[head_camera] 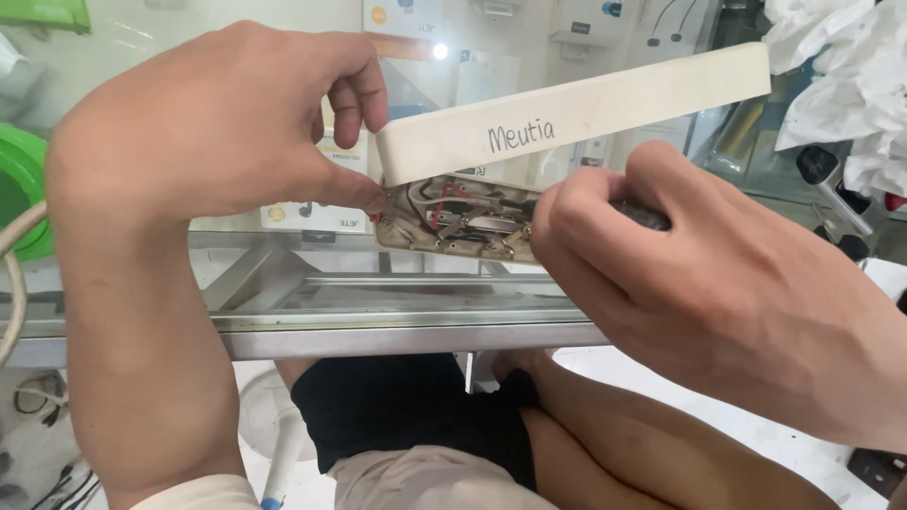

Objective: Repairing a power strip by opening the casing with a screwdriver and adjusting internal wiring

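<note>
Glass counter (397, 307) with a metal front edge spans the head view; we see boxed goods on shelves through and behind the glass. Crumpled white plastic wrap (831, 85) sits far right of the counter, a green plastic object (24, 189) and a white cable (11, 274) far left of it. Below the counter edge: our knees, black fabric (406, 411) across the lap.

White power strip (576, 109) is held just above the counter, casing split, handwriting on its side. Lower half (453, 222) shows red and dark wires and metal contacts.

Our left hand (217, 132) pinches the strip's left end, thumb at the exposed half. Our right hand (699, 293) is fisted around a dark tool handle (642, 215); the tip is hidden by the fingers, at the wiring.
</note>
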